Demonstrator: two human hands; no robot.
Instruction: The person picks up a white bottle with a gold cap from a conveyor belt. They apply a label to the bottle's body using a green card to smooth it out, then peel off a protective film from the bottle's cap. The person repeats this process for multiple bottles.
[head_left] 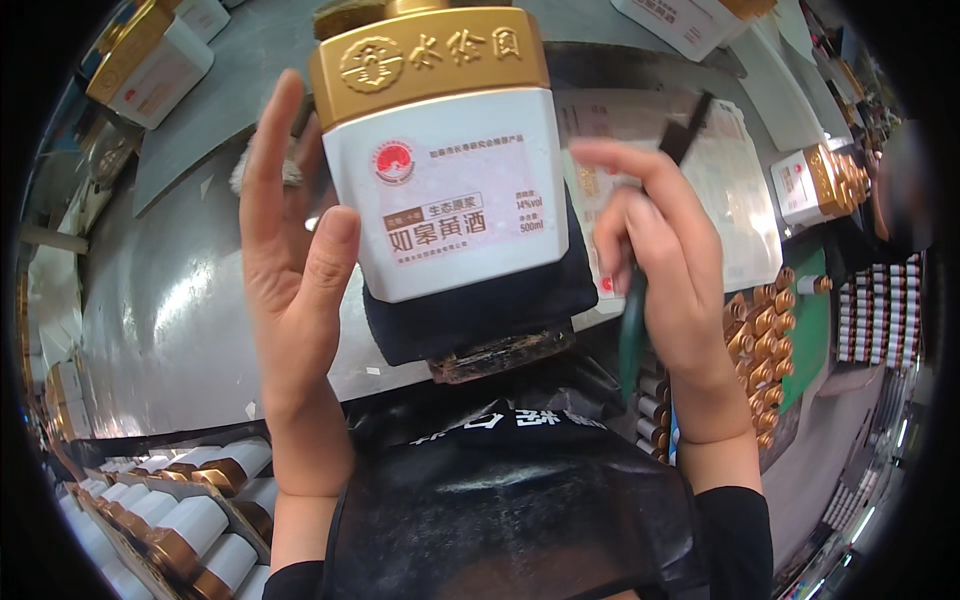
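A white flat-sided bottle (460, 200) with a gold shoulder and a printed label leans on a black cloth-covered support (480, 315) in front of me. My left hand (295, 220) is open at the bottle's left side, fingers stretched up and thumb by its edge; whether the thumb touches it I cannot tell. In my right hand (665, 240), curled fingers grip a slim tool with a green handle (632, 335) and a flat dark end (685, 132). The right index finger points towards the bottle's right edge, just apart from it. Part of the tool is hidden by the fingers.
Pale printed sheets (745, 190) lie on the grey metal table (180, 310) beyond my right hand. Similar bottles (160, 70) stand at the far left, and another (800, 185) lies at the right. Boxed bottles (190, 535) fill the lower left; gold-topped ones (765, 340) crowd the right.
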